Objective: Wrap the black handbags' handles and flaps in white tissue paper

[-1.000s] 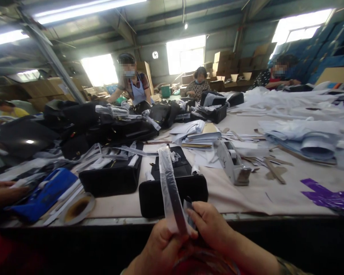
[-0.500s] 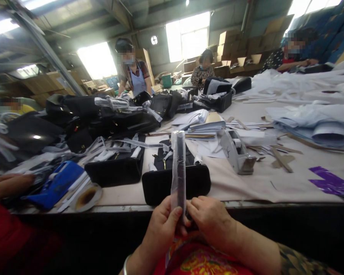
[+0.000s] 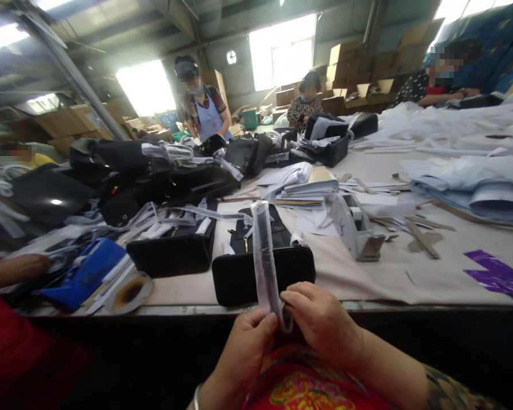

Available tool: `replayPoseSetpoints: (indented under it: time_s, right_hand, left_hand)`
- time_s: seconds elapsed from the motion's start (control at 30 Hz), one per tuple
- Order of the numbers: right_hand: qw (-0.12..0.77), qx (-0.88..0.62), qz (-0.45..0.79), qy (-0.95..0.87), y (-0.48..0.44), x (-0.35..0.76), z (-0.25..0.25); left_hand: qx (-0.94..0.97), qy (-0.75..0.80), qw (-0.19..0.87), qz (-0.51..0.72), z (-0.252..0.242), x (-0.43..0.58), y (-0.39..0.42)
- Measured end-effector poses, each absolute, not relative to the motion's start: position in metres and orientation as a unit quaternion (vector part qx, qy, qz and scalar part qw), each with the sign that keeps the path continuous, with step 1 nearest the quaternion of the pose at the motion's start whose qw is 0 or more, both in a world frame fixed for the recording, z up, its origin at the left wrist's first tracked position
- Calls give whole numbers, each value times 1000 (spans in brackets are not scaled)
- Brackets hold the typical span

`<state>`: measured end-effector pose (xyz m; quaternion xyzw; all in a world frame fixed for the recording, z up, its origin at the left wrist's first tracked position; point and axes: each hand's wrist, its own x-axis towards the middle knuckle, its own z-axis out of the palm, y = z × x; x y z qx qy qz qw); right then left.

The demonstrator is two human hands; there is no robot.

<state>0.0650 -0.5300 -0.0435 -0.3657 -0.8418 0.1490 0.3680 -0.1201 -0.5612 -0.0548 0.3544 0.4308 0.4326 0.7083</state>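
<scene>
Below the table's front edge, my left hand (image 3: 245, 344) and my right hand (image 3: 320, 322) are both closed on the lower end of a long strap wrapped in translucent plastic (image 3: 265, 256). The strap stands nearly upright between them, its top leaning slightly left. Just beyond my hands a black bag (image 3: 263, 273) lies on the table (image 3: 367, 285) near its edge. A second black bag (image 3: 171, 253) sits to its left.
A grey tape dispenser (image 3: 355, 228) stands right of the bags, a stack of paper (image 3: 301, 188) behind it. Purple tape (image 3: 496, 273) lies far right, a blue tool (image 3: 83, 273) and tape roll (image 3: 128, 293) at left beside another person's hand (image 3: 23, 267). Several people work across the table.
The strap's top has tilted from upright to slightly left, and my hands have shifted a little lower on it. The neighbour's hand at left has drawn back slightly.
</scene>
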Motion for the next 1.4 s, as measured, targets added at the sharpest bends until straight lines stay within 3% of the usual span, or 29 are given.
replayPoseSetpoints:
  time_s: [0.07,0.2,0.3,0.43,0.63,0.77,0.83,0.9,0.97,1.07,1.13,1.2,1.27,1.4]
  right_hand:
    - [383,-413,261,-784,-534,68,-35]
    - [331,-409,599,-603,-542,58,-20]
    - [343,-409,716,-451,-545,46,-20]
    - [392,-427,652,-489,-545,42,-27]
    - [357,-358,348,-790,-544,51,-34]
    - [336,-286,141,-886,-538,51,-49]
    - [332,-265,100,-900,-537,53,-53]
    - [347,-289,178,-874,-536,55,-51]
    - [360,-324,378,-789,-537,56,-43]
    - [337,-332,689,-549,-540,51,-33]
    - [328,-351,769,-422,-541,45,-31]
    - [335,-392,760,-396,-541,41,-33]
    - [344,-411,692,-482,-540,41,-35]
    - [352,-335,425,-763,-537,46,-42]
  left_hand:
    - [398,455,649,463,-54,-122,-561]
    - [538,466,523,470,-53,-120,-565]
    - [602,469,455,458,-57,-114,-569]
    - [623,448,456,452,-59,-116,-570]
    - [365,335,749,441,-52,-124,-565]
    - [206,358,786,460,-56,-113,-561]
    - [162,368,789,466,-57,-110,-559]
    - [180,384,772,472,-55,-111,-559]
    - [273,415,721,484,-50,-113,-560]
    - [467,456,576,493,-45,-113,-565]
    - [545,466,494,491,-46,-112,-568]
    - [576,463,466,486,-48,-111,-568]
    - [577,437,500,474,-50,-114,-567]
    - [445,344,709,424,-53,-124,-563]
